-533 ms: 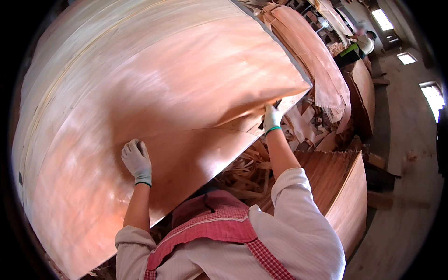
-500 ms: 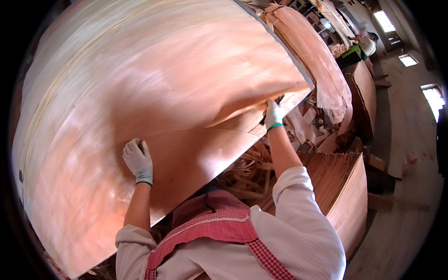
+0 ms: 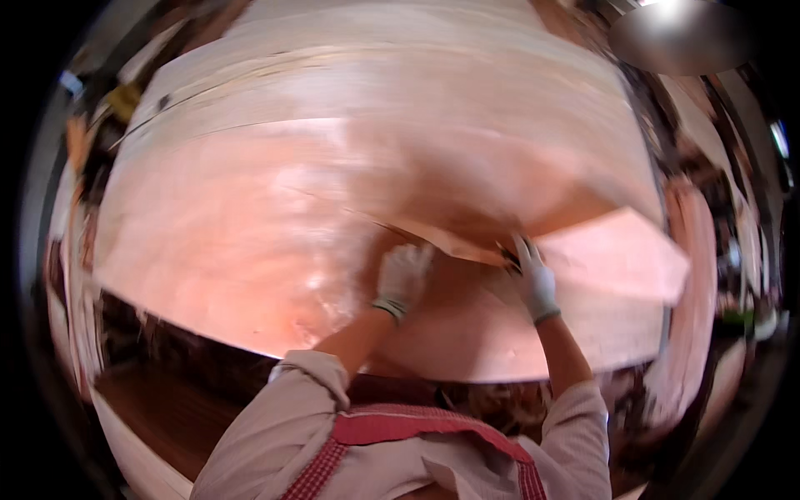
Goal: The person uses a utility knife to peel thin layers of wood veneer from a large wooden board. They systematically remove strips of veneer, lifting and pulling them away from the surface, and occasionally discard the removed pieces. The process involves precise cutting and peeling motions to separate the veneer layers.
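Both gloved hands are pressed against a large thin veneer sheet (image 3: 275,225), pinkish-tan, smooth and faintly glossy, bowed across most of the view. Left hand (image 3: 403,275) is laid on its face, fingers curled loosely. Right hand (image 3: 533,279) is closed on the sheet's torn lower edge, where a pointed flap (image 3: 617,262) is folded outward. Darker wood (image 3: 175,408) is seen below, blurred.

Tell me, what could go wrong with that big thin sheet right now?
The veneer sheet is wide, thin and bowed, so it might crack. The right hand pinches it only at a torn-looking edge, which could rip further. The left hand merely presses flat on it, so the sheet might slide off.
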The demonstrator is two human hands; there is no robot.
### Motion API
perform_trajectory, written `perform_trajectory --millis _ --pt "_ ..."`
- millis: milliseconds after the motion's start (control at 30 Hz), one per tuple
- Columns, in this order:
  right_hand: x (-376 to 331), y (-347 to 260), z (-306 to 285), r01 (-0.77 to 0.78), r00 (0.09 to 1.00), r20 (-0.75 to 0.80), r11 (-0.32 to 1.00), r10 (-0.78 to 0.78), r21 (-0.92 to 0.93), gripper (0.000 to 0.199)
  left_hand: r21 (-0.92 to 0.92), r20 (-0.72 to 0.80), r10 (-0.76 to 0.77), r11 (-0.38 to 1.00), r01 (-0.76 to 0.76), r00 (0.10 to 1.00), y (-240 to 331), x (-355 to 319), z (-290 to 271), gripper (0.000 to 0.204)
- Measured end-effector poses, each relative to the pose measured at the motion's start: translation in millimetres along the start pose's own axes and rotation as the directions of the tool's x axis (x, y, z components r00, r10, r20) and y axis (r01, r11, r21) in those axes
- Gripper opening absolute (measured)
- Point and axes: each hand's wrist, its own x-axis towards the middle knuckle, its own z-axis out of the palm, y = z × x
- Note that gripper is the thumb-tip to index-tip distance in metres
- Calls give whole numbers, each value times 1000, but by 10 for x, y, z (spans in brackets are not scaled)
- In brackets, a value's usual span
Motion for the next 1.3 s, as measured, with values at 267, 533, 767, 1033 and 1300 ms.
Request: perform_trajectory --millis 267,533,767,1033,1300 --pt "936 -83 -281 122 988 104 991 -116 -54 22 -137 -78 -47 990 36 996 -27 -124 -31 38" --pt "3139 668 -421 -332 938 183 616 294 715 19 -140 -86 -19 990 6 996 -13 -41 -1 37" --pt "3892 388 -931 -51 929 -371 991 2 -121 26 -145 -3 -43 989 42 999 -94 -79 -25 37" --pt "2871 -428 -827 162 773 -586 968 -244 -189 56 -223 -47 -40 974 29 998 -132 -118 106 39" --pt "100 -1555 -174 -334 806 -127 620 578 710 48 -581 393 61 790 196 917 -387 68 -373 37"
